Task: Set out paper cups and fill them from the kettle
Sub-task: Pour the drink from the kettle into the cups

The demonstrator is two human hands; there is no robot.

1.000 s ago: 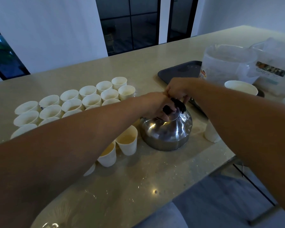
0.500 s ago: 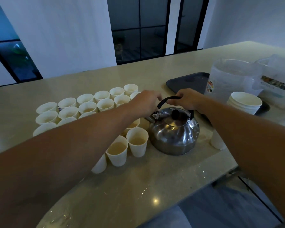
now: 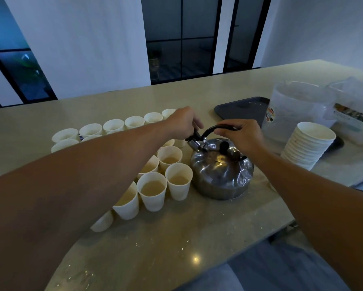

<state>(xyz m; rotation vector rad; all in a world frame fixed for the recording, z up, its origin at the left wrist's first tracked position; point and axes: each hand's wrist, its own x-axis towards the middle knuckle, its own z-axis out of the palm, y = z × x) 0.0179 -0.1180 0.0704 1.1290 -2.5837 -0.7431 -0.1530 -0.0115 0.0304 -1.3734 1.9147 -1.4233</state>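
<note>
Steel kettle sits upright on the table, close to the near edge, right of centre. Black arched handle is raised over the lid; black lid knob visible.

Right hand: fingers curled round the top of the handle, clamped on it. Left hand: fingers curled and pinching the small black piece at the spout, on the kettle's left side. Exactly what that piece is, I can't tell.

Filled paper cups stand in a tight cluster just left of the kettle, the nearest one almost touching its body; pale liquid visible in them. More of that cluster runs under the left forearm, partly hidden. Further back toward the table's left side, rows of paper cups stand rim-up; contents not readable from here.

Stack of nested paper cups stands to the right of the kettle, near the right edge. Behind it, a clear plastic container with a sticker on its side, and a clear plastic bag at the far right. Dark tray lies flat behind the kettle, its right end covered by the container.

Small wet spots on the table surface near the front edge.
</note>
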